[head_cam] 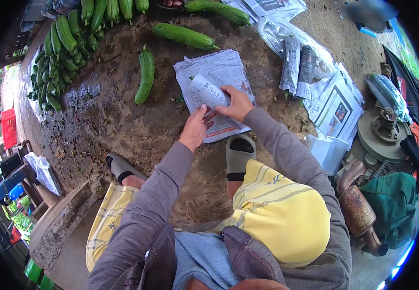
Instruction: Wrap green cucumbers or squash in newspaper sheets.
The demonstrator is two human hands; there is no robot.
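Both hands hold a newspaper roll (209, 92) over a stack of newspaper sheets (236, 65) on the dirt floor. A small green tip, seemingly of a gourd, shows at the roll's upper left end; the rest of what it wraps is hidden. My right hand (237, 104) grips the roll's lower right side. The fingertips of my left hand (197, 125) touch its lower edge. Left of the stack lies a slightly curved green gourd (146, 74). Beyond the stack is a second green gourd (184, 35), with a larger one (218, 11) behind it.
A heap of green gourds (59, 47) lies at the upper left. At the right are a clear plastic bag (274, 34) beside newspaper-wrapped bundles (291, 65), more newspaper (334, 108), a round metal part (382, 134) and a rusty muffler (356, 212). Another person's foot (171, 3) shows at the top.
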